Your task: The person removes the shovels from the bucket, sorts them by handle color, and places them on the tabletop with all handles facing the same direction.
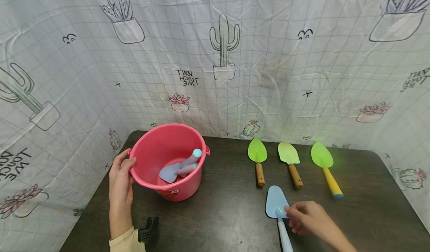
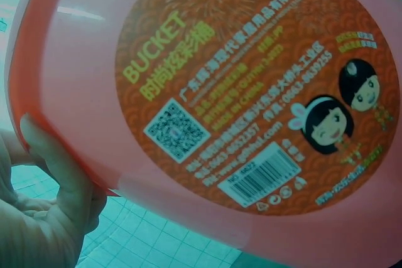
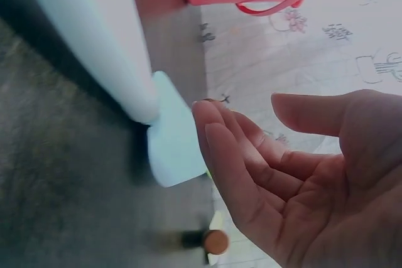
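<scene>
My left hand (image 1: 121, 181) grips the left rim of a pink bucket (image 1: 188, 186), with the thumb lying over the edge, as the left wrist view also shows. The bucket leans so its mouth faces me. Inside it lie garden trowels (image 1: 168, 173) with pale blades and teal-tipped handles. On the table a light blue trowel (image 1: 276, 201) lies with its handle toward me. Just right of its blade hovers my right hand (image 1: 310, 218), fingers loosely bent. In the right wrist view, nothing sits between that thumb and the fingers (image 3: 226, 167).
Along the back right of the dark table (image 1: 228, 214) lie a green trowel (image 1: 257, 151) with a wooden handle, a pale green trowel (image 1: 288, 153) with a wooden handle, and a green trowel (image 1: 321, 155) with a yellow handle. Patterned cloth (image 1: 268, 95) hangs behind and at both sides.
</scene>
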A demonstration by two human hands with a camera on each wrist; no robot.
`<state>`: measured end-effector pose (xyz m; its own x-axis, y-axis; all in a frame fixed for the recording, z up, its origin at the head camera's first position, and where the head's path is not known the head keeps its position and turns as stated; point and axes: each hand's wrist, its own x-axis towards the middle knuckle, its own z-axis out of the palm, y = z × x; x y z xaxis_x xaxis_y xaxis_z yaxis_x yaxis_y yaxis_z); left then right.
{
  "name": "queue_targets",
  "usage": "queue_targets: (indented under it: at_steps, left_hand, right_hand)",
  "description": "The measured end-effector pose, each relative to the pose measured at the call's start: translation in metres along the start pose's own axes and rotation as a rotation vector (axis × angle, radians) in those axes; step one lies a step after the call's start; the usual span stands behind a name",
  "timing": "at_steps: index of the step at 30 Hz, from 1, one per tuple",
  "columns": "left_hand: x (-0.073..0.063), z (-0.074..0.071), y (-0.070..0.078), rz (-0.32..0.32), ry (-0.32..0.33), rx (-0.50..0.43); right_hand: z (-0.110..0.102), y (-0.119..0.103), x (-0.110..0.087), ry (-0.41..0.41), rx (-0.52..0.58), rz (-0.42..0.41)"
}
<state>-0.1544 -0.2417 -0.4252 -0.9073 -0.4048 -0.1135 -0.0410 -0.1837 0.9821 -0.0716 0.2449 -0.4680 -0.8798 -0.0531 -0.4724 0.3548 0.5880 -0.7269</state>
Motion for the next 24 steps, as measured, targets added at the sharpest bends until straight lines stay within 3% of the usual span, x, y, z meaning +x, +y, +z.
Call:
queue_targets:
  at_steps: [6, 14, 24]
  left_hand:
    - [0.0, 0.0, 0.0, -0.003, 0.001, 0.006]
    - [0.0, 0.0, 0.001, -0.012, 0.014, 0.017]
    - [-0.001, 0.001, 0.002, -0.004, 0.01, 0.016]
  right_hand:
    - [-0.004, -0.01, -0.005, -0.001, 0.023, -0.073]
    - [-0.009, -0.035, -0.011, -0.009, 0.021, -0.232]
    - [-0.007, -0.065, -0.013, 0.04, 0.009, -0.315]
